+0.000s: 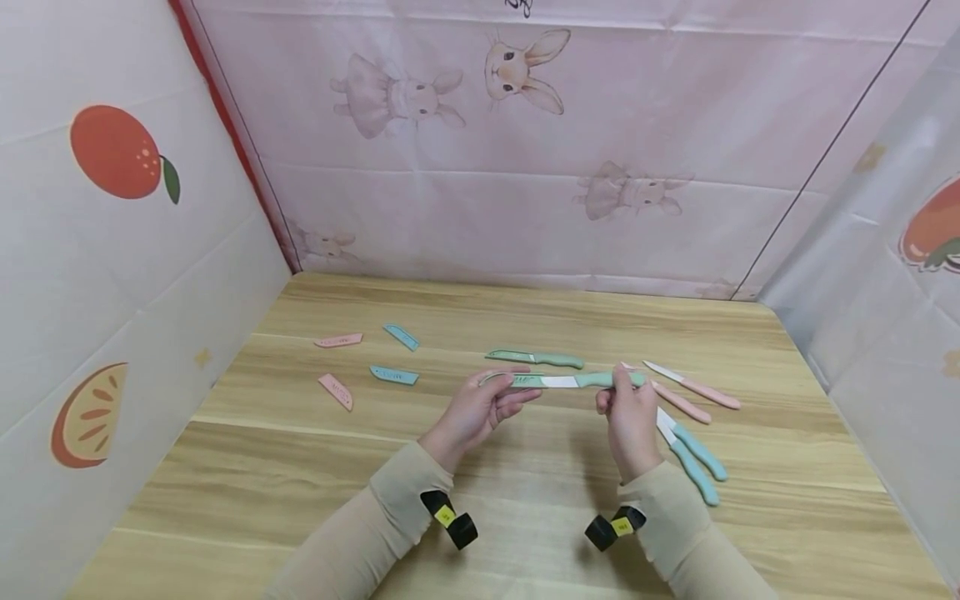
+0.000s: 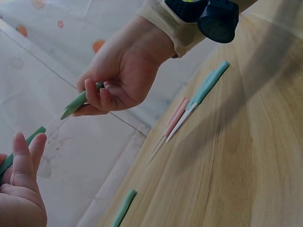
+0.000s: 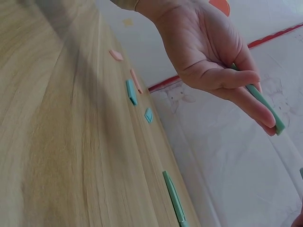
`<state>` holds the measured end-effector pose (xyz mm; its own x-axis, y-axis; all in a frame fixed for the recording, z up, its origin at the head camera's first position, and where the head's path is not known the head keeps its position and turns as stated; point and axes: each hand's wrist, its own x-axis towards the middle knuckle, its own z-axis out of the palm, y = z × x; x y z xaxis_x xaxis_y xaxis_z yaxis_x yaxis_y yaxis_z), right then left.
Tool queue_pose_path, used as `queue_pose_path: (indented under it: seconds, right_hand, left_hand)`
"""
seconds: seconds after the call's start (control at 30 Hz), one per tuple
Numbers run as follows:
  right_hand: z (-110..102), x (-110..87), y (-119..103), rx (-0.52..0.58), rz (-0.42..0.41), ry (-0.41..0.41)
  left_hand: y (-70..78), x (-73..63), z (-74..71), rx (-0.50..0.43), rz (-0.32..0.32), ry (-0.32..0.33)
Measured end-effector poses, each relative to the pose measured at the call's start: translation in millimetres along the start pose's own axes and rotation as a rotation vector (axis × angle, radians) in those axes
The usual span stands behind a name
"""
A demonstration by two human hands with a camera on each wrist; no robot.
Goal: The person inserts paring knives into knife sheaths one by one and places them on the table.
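While the left hand [image 1: 476, 412] pinches a slim, green, plastic-looking sheath [image 1: 528, 381] at the head view's centre, the right hand [image 1: 632, 421], curled closed, grips a white-bladed, green-handled knife [image 1: 561, 382] just right of it, likely light, stiff and safest held by its smooth handle [image 1: 596, 380].

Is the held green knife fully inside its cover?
No, white blade shows between the cover in the left hand and the handle in the right hand.

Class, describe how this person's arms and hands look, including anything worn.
Long beige sleeves reach both wrists. Strapped over each cuff is a black device with a yellow label. The left hand and right hand wear no gloves.
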<state>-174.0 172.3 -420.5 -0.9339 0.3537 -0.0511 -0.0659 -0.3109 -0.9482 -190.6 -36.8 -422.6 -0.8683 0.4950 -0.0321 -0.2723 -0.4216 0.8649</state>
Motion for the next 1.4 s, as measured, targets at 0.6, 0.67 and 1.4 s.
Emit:
queue_pose_path:
  seconds: [0.6, 0.67, 1.4]
  right_hand:
    - [11, -3.7, 6, -0.033, -0.009, 0.019]
    - [12, -3.8, 7, -0.033, -0.010, 0.021]
    - [15, -7.6, 11, 0.011, 0.012, 0.023]
  left_hand:
    - [-0.4, 0.8, 0.6, -0.001, -0.029, 0.044]
    - [-0.5, 0.8, 0.8, -0.002, -0.025, 0.040]
    - [-3.8, 3.0, 3.2, 0.014, -0.008, 0.019]
